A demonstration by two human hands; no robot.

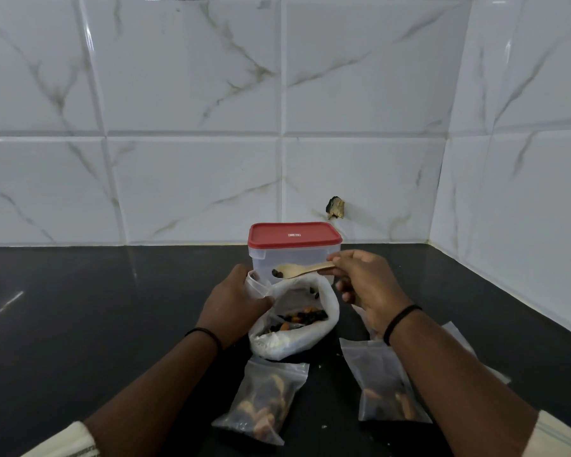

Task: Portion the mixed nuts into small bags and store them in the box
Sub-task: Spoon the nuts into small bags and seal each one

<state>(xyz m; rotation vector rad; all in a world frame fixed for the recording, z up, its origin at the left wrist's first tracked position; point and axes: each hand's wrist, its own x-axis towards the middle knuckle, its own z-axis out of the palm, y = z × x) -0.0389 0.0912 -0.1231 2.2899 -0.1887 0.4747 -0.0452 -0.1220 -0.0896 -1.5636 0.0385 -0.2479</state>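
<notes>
A large white plastic bag [297,341] of mixed nuts [302,317] lies open on the black counter. My left hand [234,303] holds a small clear bag [257,285] at the big bag's left rim. My right hand [365,286] grips a wooden spoon [297,270] by its handle, level above the bag's mouth, with a few dark pieces at its tip. Behind stands the clear box [294,258] with its red lid [294,235] on. Two filled small bags lie near me: one at the centre [264,400], another [381,384] partly under my right forearm.
The black counter [96,308] runs to a white marble-tiled wall behind and on the right. More flat clear bags [455,334] lie to the right, behind my right arm. A chipped hole [335,208] marks the wall above the box. Small crumbs dot the counter.
</notes>
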